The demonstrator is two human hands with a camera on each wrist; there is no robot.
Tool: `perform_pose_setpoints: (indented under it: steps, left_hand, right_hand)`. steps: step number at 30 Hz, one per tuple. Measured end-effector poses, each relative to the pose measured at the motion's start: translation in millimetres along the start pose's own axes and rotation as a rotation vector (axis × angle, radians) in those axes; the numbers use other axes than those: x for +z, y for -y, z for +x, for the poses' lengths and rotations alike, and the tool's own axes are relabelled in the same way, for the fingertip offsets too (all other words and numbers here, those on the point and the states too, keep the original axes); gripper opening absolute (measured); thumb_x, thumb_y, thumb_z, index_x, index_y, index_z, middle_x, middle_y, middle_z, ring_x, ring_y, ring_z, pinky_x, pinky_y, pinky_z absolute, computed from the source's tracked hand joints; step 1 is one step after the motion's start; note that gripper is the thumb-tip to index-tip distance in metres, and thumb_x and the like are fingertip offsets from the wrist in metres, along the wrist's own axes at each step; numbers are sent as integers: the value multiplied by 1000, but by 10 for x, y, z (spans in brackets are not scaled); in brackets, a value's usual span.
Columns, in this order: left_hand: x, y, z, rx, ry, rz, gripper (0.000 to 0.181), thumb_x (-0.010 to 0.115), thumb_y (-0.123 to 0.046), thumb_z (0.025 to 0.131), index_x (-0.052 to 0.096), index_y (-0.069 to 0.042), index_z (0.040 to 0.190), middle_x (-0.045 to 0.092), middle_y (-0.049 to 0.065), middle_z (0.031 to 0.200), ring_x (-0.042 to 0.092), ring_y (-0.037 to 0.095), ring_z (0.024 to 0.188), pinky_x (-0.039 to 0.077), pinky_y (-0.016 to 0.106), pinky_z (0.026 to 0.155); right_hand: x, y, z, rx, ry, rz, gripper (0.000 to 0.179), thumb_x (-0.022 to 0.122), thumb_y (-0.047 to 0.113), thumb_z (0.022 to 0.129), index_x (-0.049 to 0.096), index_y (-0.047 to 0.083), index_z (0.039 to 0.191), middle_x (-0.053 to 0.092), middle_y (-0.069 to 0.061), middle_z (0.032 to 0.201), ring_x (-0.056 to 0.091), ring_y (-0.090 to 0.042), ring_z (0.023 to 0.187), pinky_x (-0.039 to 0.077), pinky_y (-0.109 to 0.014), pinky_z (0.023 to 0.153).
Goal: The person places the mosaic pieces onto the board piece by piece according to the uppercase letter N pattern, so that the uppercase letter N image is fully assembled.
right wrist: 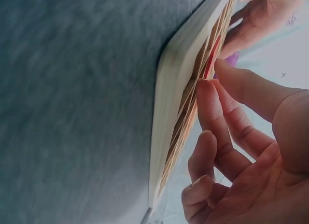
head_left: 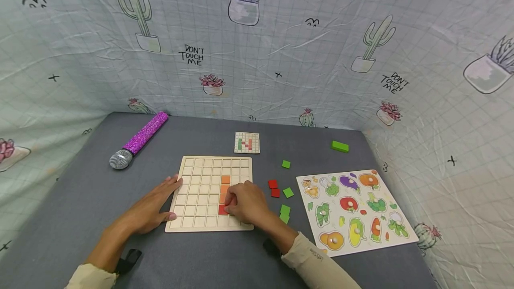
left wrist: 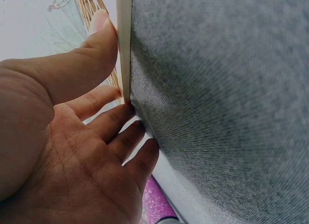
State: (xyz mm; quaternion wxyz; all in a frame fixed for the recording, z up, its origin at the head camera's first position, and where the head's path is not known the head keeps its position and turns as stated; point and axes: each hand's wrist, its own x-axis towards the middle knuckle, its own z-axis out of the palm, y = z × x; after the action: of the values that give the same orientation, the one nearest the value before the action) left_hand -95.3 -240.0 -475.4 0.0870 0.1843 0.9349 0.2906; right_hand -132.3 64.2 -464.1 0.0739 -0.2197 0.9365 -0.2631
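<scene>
My left hand (head_left: 154,204) rests at the left edge of a wooden grid board (head_left: 196,199), thumb on its near corner and fingers extended along the side. In the left wrist view its palm (left wrist: 82,166) shows nothing held. Over the board's right half, my right hand (head_left: 249,202) pinches at a red square tile (head_left: 222,209) in the grid, thumb against fingertips. That red tile (right wrist: 211,57) shows as a thin strip at the fingertips in the right wrist view. Orange tiles (head_left: 225,179) run in a column just behind it, partly covered by my fingers.
Right of the board lie red tiles (head_left: 273,184) and several green tiles (head_left: 288,192). A pattern card (head_left: 246,142) lies behind it. A vegetable peg puzzle (head_left: 362,196) sits farther right, with a green block (head_left: 340,146) behind. A glittery purple microphone (head_left: 144,139) lies at back left.
</scene>
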Motion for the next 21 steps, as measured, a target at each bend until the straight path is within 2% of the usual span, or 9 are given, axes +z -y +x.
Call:
perform_pose_setpoints:
  steps: [4,10,15,21]
  left_hand:
    - [3,6,-2,5,-3,2,89,83,-18,90,36,0,163,28,27,173,26,52,159,20,47,134]
    - [7,8,-2,-3,-1,-3,89,83,-18,90,35,0,164,28,27,173,25,53,159,18,47,135]
    - [9,3,3,-6,5,-4,90,83,-17,90,36,0,163,28,27,173,24,53,159,22,57,131]
    - [8,-8,12,-9,10,-5,90,84,-16,89,36,1,163,28,28,172,24,54,159,27,69,124]
  right_hand:
    - [-57,-84,-10,-23,-1,72,17,88,9,82,76,20,79,63,11,66,54,-7,76,42,-21,61]
    - [-204,-244,-34,-32,-32,133,15,90,6,82,78,14,89,70,7,73,64,-13,77,46,-22,67]
    - [-343,-399,-89,-9,-38,142,17,90,9,84,79,13,95,69,8,76,59,-9,70,47,-23,64]
    - [-495,-599,-145,33,-57,152,20,91,10,84,78,14,99,71,6,84,59,-7,75,51,-25,69]
